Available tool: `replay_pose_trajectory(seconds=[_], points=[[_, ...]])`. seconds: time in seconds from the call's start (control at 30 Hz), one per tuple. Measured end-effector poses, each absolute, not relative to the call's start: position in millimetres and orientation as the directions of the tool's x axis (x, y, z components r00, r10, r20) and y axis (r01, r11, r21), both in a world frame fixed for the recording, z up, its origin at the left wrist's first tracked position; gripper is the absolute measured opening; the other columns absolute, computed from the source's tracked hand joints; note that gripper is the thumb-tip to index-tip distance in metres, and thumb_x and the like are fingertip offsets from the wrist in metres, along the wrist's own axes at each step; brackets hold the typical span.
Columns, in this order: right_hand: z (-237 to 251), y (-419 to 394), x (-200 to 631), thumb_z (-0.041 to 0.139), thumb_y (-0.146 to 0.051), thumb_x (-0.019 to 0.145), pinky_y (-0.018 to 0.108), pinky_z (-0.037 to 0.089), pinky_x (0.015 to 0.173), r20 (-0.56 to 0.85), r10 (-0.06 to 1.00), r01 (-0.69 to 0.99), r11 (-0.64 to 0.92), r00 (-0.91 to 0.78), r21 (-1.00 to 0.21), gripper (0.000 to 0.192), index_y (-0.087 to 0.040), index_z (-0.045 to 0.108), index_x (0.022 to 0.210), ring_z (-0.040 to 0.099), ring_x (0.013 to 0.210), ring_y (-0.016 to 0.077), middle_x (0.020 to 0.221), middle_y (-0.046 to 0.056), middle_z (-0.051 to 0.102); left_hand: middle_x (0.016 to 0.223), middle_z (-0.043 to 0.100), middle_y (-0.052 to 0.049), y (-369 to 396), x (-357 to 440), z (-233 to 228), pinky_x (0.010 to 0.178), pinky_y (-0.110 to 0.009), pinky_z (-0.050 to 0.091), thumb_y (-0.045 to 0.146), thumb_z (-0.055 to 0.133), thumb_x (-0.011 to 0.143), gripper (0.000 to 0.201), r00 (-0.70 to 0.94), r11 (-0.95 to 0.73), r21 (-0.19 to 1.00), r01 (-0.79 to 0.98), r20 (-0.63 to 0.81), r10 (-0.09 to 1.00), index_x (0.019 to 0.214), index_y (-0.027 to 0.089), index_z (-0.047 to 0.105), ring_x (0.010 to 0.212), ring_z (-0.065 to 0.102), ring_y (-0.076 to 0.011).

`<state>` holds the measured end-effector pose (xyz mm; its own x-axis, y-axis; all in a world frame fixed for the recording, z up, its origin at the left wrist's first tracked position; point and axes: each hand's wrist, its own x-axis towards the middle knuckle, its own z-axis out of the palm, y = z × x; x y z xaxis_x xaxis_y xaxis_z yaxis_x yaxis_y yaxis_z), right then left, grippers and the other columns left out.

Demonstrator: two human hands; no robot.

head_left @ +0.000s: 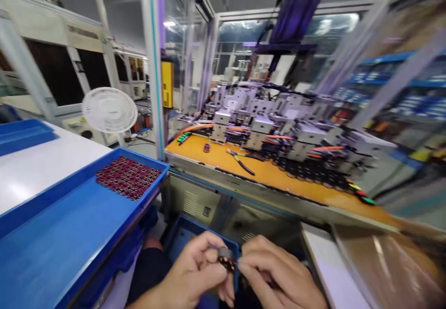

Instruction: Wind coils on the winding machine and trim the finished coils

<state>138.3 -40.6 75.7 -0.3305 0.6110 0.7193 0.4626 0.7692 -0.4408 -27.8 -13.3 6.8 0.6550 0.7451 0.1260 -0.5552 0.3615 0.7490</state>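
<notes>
Between the thumb and fingers of my left hand point(200, 269) is a small wound motor stator point(226, 259), with a grey ring on top and copper-coloured windings below. My right hand point(275, 272) is closed in a pinch close beside the stator's right side. Whatever those fingertips hold is too small to make out; a thin wire end may be there. Both hands are above a blue bin point(184, 227), low in front of the machine bench.
At left, a blue tray point(69, 234) carries many small dark red and copper parts point(127, 177). The machine's orange bench point(195, 148) holds pliers point(242, 162), one small part point(206, 147) and metal fixtures point(261, 130). A white fan point(109, 109) stands behind; a plastic-wrapped package point(386, 262) lies right.
</notes>
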Motion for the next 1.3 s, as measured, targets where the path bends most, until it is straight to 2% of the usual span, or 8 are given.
replay_pose_trajectory(seconds=[0.1,0.3,0.5,0.67,0.77,0.83,1.1,1.3], points=[[77.0,-36.7,136.1,0.054,-0.004,0.089,0.022,0.046,0.053,0.734,0.627,0.476,0.745,-0.261,-0.467,0.016,-0.018,0.057,0.081,0.058,0.059,0.0117,0.067,0.001,0.060,0.068,0.069,0.003,-14.6,-29.6,13.1,0.055,-0.013,0.046,0.029,0.073,0.085,0.022,0.589,0.261,0.768,-0.584,0.180,0.788,0.097,0.021,0.057,0.055,0.066,-0.0063],[75.5,-32.3,134.5,0.055,-0.004,0.089,0.020,0.046,0.053,0.730,0.668,0.429,0.707,-0.143,-0.563,0.019,-0.017,0.057,0.075,0.056,0.057,0.0104,0.065,0.000,0.058,0.098,0.066,0.000,-13.6,-29.2,19.2,0.067,-0.020,0.053,0.018,0.079,0.078,0.017,0.438,0.087,0.750,-0.656,0.284,0.853,0.086,0.020,0.063,0.073,0.071,-0.0106],[70.1,-33.0,131.2,0.057,-0.006,0.088,0.018,0.045,0.054,0.702,0.711,0.383,0.657,-0.030,-0.649,0.020,-0.017,0.058,0.072,0.055,0.058,0.0094,0.063,-0.001,0.057,0.086,0.071,0.002,-11.1,-27.5,25.5,0.067,-0.019,0.054,0.014,0.077,0.078,0.016,0.276,-0.106,0.803,-0.587,0.321,0.906,0.084,0.023,0.065,0.070,0.066,-0.0078],[71.1,-36.5,129.8,0.060,-0.023,0.086,0.018,0.041,0.050,0.310,0.951,0.105,0.310,-0.012,-0.945,0.024,-0.016,0.056,0.064,0.049,0.053,0.0086,0.061,-0.001,0.052,0.093,0.076,-0.002,-5.3,-30.0,24.9,0.075,-0.017,0.057,0.014,0.081,0.074,0.023,0.221,-0.258,0.861,-0.439,0.382,0.898,0.094,0.026,0.076,0.085,0.072,-0.0123],[69.2,-37.8,130.5,0.065,-0.039,0.084,0.020,0.043,0.052,0.021,0.988,-0.088,0.007,-0.150,-0.996,0.030,-0.016,0.055,0.067,0.047,0.052,0.0086,0.058,-0.002,0.050,0.106,0.077,-0.004,-2.4,-32.0,22.1,0.080,-0.023,0.059,0.013,0.080,0.074,0.021,0.236,-0.230,0.871,-0.434,0.357,0.904,0.089,0.026,0.078,0.092,0.074,-0.0173],[65.7,-38.1,130.2,0.069,-0.046,0.081,0.021,0.043,0.056,-0.052,0.980,-0.145,-0.081,-0.192,-0.986,0.036,-0.015,0.055,0.067,0.047,0.053,0.0090,0.057,-0.002,0.051,0.108,0.078,-0.004,-1.5,-32.8,20.4,0.081,-0.026,0.060,0.011,0.080,0.074,0.020,0.256,-0.171,0.870,-0.461,0.315,0.914,0.087,0.027,0.077,0.092,0.076,-0.0189],[49.1,-32.5,122.7,0.079,-0.054,0.072,0.019,0.040,0.048,-0.112,0.959,-0.290,-0.188,-0.259,-0.939,0.045,-0.015,0.056,0.074,0.046,0.045,0.0067,0.053,-0.005,0.053,0.105,0.080,-0.003,1.6,-37.7,11.9,0.087,-0.029,0.059,0.014,0.082,0.073,0.020,0.270,-0.134,0.855,-0.502,0.302,0.914,0.086,0.028,0.076,0.102,0.074,-0.0211],[39.0,-28.0,118.6,0.074,-0.053,0.078,0.018,0.046,0.050,0.009,0.927,-0.360,-0.137,-0.374,-0.923,0.047,-0.010,0.066,0.095,0.050,0.047,0.0065,0.059,-0.002,0.056,0.109,0.079,-0.002,1.0,-40.4,9.1,0.093,-0.032,0.056,0.014,0.082,0.073,0.021,0.303,-0.083,0.842,-0.533,0.282,0.910,0.086,0.030,0.077,0.110,0.071,-0.0215]])
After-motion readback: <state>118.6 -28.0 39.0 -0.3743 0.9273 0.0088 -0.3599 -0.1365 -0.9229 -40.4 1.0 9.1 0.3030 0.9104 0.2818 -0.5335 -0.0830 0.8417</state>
